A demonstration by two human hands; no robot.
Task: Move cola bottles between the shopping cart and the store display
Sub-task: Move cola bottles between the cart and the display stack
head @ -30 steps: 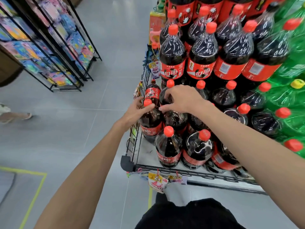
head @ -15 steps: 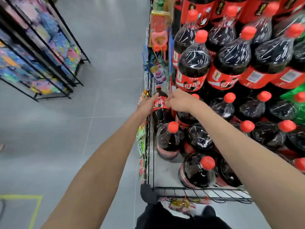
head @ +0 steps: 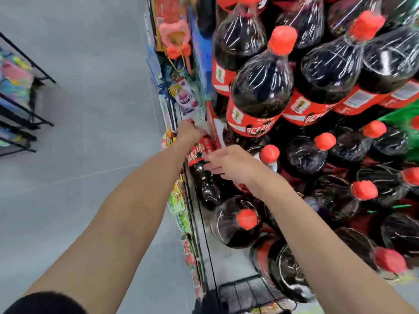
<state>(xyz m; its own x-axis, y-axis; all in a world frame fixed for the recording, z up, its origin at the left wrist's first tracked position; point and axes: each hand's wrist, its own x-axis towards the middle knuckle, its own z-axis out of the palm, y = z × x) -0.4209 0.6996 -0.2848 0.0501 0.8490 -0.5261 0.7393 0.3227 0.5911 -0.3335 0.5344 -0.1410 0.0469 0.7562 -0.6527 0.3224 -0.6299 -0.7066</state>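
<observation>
A: Head view, looking down a store aisle. What are the hands doing?

B: Both reach to 1 small cola bottle [head: 203, 171] standing at the left edge of the display [head: 210, 264], a low white shelf with a wire rail. The left hand [head: 189, 132] is closed over the bottle's top. The right hand [head: 229, 164] has its fingers loosely spread against the red label and dark body; whether it grips firmly I cannot tell.

A: Which step is that?

B: Probably seating the bottle on the shelf, or just starting to lift it off. No cart is in view, so I cannot say which.

A: And the next move?

B: To place it, it needs setting upright and square before both hands let go. To take it, it calls for a straight lift, clear of the neighbours.

A: What is nearby?

B: Large cola bottles [head: 260, 87] with red caps crowd the shelf to the right and stack above, 1 tier overhanging the hands. Another large one [head: 238, 223] stands just in front of the small bottle. Snack packets [head: 179, 214] hang along the left rail. Grey floor [head: 90, 109] lies to the left.
</observation>
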